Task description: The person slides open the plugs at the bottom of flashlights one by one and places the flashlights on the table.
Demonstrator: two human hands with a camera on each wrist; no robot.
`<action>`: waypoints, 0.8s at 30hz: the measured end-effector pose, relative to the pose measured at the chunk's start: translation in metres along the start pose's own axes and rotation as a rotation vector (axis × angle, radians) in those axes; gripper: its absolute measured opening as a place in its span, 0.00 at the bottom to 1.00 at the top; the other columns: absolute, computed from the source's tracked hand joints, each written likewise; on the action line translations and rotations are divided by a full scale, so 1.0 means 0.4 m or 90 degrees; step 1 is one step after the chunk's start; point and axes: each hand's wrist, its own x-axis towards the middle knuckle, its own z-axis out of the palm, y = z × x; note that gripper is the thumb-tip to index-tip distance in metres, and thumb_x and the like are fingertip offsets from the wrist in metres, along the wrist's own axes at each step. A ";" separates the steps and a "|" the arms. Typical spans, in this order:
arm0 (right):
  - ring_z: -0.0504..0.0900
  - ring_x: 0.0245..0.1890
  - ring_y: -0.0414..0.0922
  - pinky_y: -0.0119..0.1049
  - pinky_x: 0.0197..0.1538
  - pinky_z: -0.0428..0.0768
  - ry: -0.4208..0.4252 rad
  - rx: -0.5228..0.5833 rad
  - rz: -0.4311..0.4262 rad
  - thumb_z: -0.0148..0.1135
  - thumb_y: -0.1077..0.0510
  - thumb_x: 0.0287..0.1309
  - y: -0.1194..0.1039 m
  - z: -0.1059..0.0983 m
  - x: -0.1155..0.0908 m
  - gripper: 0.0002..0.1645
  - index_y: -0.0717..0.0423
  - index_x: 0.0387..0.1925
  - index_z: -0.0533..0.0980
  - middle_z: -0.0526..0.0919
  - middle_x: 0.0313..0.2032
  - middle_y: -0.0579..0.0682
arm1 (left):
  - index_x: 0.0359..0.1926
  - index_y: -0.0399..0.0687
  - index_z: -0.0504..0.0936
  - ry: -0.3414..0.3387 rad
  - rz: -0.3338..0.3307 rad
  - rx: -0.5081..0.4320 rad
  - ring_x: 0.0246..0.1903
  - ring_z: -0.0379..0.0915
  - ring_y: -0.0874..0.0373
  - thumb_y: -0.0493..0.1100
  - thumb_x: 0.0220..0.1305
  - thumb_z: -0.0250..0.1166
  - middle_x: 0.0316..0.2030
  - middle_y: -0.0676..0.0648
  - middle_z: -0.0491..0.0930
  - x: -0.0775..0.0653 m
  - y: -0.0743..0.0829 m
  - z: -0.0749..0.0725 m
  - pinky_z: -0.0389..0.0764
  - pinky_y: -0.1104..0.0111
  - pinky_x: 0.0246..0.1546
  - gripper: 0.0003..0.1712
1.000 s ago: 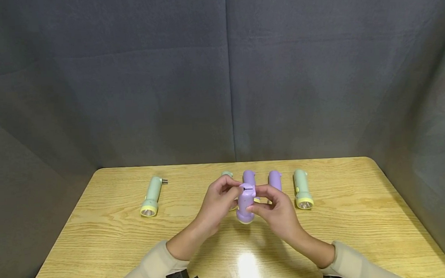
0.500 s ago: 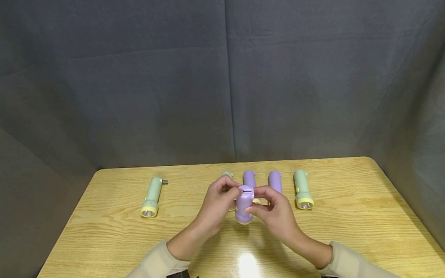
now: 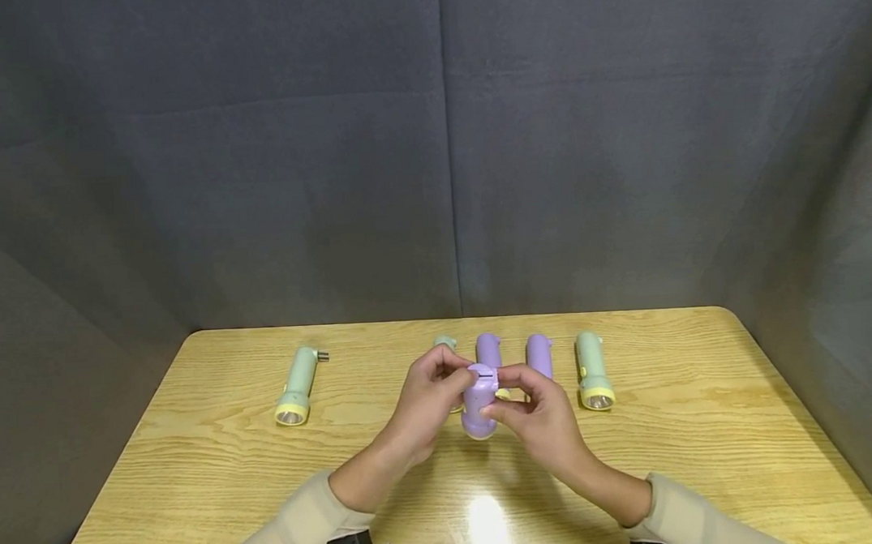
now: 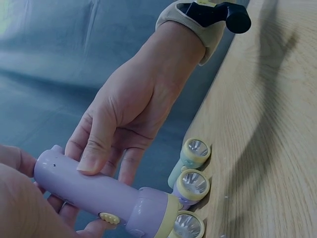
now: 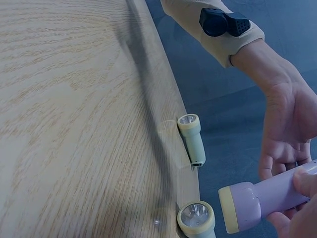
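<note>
Both hands hold a purple flashlight (image 3: 478, 408) between them above the table, its tail end up and its lamp end down. A dark slot shows in the tail in the head view. My left hand (image 3: 428, 396) pinches the tail from the left, thumb near the slot. From the right, my right hand (image 3: 548, 417) grips the barrel between thumb and fingers. A yellow ring and a yellow ribbed switch (image 4: 109, 218) show on this flashlight in the left wrist view. Parts of the fingers behind the barrel are hidden.
On the wooden table (image 3: 219, 484) a green flashlight (image 3: 299, 385) lies at left, metal prongs sticking out. Behind the hands are a partly hidden green flashlight (image 3: 445, 340) and two purple ones, the nearer-right purple flashlight (image 3: 538, 354) included. Another green flashlight (image 3: 592, 371) lies right. Grey curtains surround the table.
The held flashlight and both hands have shifted very slightly to the left and down since a second ago. The grips look the same, and the other flashlights lie still.
</note>
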 end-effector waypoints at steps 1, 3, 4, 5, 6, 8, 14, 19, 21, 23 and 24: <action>0.83 0.46 0.36 0.36 0.44 0.87 0.000 0.000 0.000 0.73 0.77 0.47 -0.001 0.000 0.000 0.20 0.71 0.44 0.79 0.85 0.44 0.39 | 0.38 0.33 0.75 0.004 0.000 -0.001 0.38 0.72 0.56 0.33 0.61 0.60 0.39 0.46 0.76 -0.001 0.001 0.002 0.78 0.66 0.40 0.06; 0.83 0.46 0.36 0.36 0.44 0.87 0.000 0.002 0.000 0.73 0.77 0.47 -0.001 0.001 0.001 0.20 0.71 0.44 0.79 0.85 0.44 0.39 | 0.38 0.33 0.75 0.012 0.001 -0.001 0.37 0.71 0.57 0.33 0.60 0.60 0.38 0.46 0.76 -0.002 0.002 0.004 0.77 0.67 0.39 0.07; 0.83 0.46 0.36 0.36 0.44 0.87 -0.001 0.004 0.000 0.73 0.77 0.47 -0.001 0.001 0.001 0.20 0.72 0.44 0.79 0.85 0.44 0.39 | 0.38 0.33 0.75 0.013 0.001 -0.001 0.37 0.71 0.57 0.33 0.60 0.61 0.38 0.46 0.76 -0.003 0.002 0.005 0.76 0.68 0.38 0.07; 0.83 0.46 0.36 0.36 0.44 0.87 -0.001 0.004 0.001 0.73 0.77 0.47 0.000 0.002 0.001 0.20 0.72 0.44 0.79 0.85 0.43 0.39 | 0.38 0.33 0.75 0.014 0.001 -0.001 0.36 0.71 0.57 0.32 0.59 0.61 0.38 0.46 0.76 -0.003 0.002 0.006 0.76 0.68 0.38 0.07; 0.83 0.46 0.36 0.37 0.44 0.87 -0.002 0.006 0.001 0.73 0.77 0.47 0.000 0.002 0.001 0.20 0.72 0.44 0.79 0.85 0.43 0.39 | 0.38 0.33 0.75 0.015 0.000 0.000 0.36 0.71 0.57 0.32 0.59 0.61 0.38 0.45 0.76 -0.003 0.001 0.006 0.75 0.68 0.37 0.07; 0.83 0.46 0.36 0.37 0.44 0.87 -0.001 0.007 0.003 0.73 0.77 0.46 0.001 0.002 0.001 0.20 0.72 0.43 0.79 0.85 0.43 0.40 | 0.38 0.33 0.75 0.015 -0.003 -0.003 0.36 0.71 0.57 0.33 0.59 0.61 0.38 0.46 0.76 -0.003 -0.001 0.006 0.74 0.69 0.37 0.06; 0.84 0.46 0.36 0.36 0.44 0.87 0.006 0.014 0.007 0.73 0.78 0.46 0.007 0.002 0.001 0.19 0.72 0.42 0.80 0.86 0.44 0.48 | 0.37 0.37 0.75 0.007 -0.015 -0.002 0.37 0.72 0.57 0.34 0.62 0.62 0.38 0.46 0.76 -0.002 -0.005 0.004 0.75 0.68 0.38 0.05; 0.84 0.46 0.37 0.37 0.45 0.87 0.001 0.027 0.006 0.73 0.77 0.46 0.006 0.002 0.003 0.19 0.73 0.43 0.80 0.86 0.45 0.52 | 0.38 0.37 0.75 0.008 -0.022 0.009 0.37 0.72 0.56 0.35 0.63 0.63 0.39 0.45 0.77 -0.002 -0.004 0.004 0.75 0.68 0.39 0.06; 0.84 0.47 0.38 0.37 0.45 0.87 -0.002 0.032 0.006 0.73 0.77 0.47 0.005 0.003 0.005 0.19 0.73 0.43 0.80 0.86 0.46 0.50 | 0.38 0.37 0.75 0.010 -0.025 0.009 0.37 0.72 0.56 0.35 0.63 0.63 0.39 0.45 0.77 0.000 -0.005 0.004 0.75 0.67 0.39 0.06; 0.85 0.47 0.39 0.38 0.45 0.87 -0.001 0.036 0.010 0.73 0.77 0.47 0.003 0.005 0.006 0.20 0.74 0.44 0.79 0.87 0.46 0.49 | 0.38 0.37 0.75 0.014 -0.027 0.007 0.36 0.72 0.57 0.35 0.62 0.63 0.38 0.45 0.77 0.002 -0.006 0.005 0.75 0.67 0.38 0.06; 0.85 0.48 0.39 0.38 0.45 0.87 -0.001 0.037 0.013 0.73 0.77 0.46 0.003 0.006 0.007 0.20 0.74 0.44 0.80 0.87 0.46 0.49 | 0.38 0.37 0.75 0.016 -0.028 0.006 0.36 0.72 0.56 0.35 0.62 0.63 0.37 0.46 0.76 0.003 -0.007 0.006 0.75 0.67 0.38 0.06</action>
